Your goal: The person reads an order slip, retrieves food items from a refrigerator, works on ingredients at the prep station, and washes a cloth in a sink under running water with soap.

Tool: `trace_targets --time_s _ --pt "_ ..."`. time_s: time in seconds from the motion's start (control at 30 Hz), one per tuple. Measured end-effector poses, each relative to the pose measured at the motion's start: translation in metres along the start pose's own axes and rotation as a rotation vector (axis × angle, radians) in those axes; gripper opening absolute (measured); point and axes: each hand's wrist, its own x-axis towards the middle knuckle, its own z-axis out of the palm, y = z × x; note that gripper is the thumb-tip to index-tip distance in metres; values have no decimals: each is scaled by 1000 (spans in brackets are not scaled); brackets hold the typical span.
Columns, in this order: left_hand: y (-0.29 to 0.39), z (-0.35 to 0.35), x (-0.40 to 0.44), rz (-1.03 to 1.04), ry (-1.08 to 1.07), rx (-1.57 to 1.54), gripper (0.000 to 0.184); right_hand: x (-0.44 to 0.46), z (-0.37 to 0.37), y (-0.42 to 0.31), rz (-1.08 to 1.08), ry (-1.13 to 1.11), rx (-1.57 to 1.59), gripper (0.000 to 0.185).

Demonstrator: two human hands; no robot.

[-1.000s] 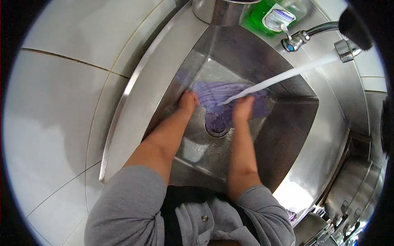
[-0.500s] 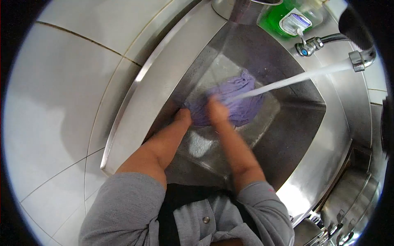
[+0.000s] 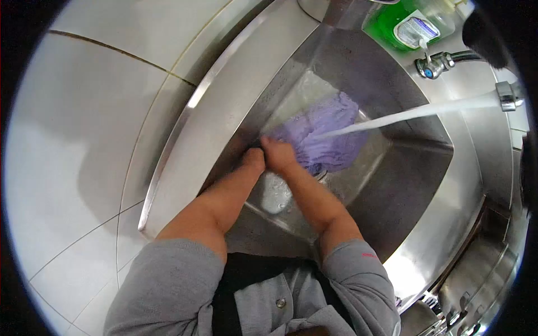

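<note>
A wet purple cloth [image 3: 336, 134] lies bunched in the steel sink [image 3: 409, 179], with running water landing on it. At the cloth's left end, my right hand [image 3: 278, 154] is closed around the fabric. Right beside it, close to the sink's left wall, my left hand [image 3: 254, 161] is also closed, at the same end of the cloth; its fingertips are mostly hidden. The two hands are almost touching. Most of the cloth spreads out to the right of them.
Water streams in from the tap spout [image 3: 507, 96] at the right. A tap valve with a blue mark [image 3: 430, 71] and a bottle of green liquid [image 3: 392, 25] are at the upper right. Metal pans [image 3: 476, 280] stand at the lower right, and white tiles [image 3: 84, 129] cover the left.
My right hand has moved left from the cloth's middle to beside my left hand. The cloth's far end now lies more stretched out toward the upper right. The view has shifted slightly.
</note>
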Motion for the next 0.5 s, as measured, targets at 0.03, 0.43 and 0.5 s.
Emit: trace_targets --time_s 0.03,0.43,0.5 --pt "-5 1 1 62 33 -2 25 4 4 -5 -109 25 -65 23" --pt "-4 23 36 -86 12 -37 27 10 32 56 -98 462 -27 19" --pt "3 21 29 -99 6 31 20 29 -27 120 335 177 -74 31"
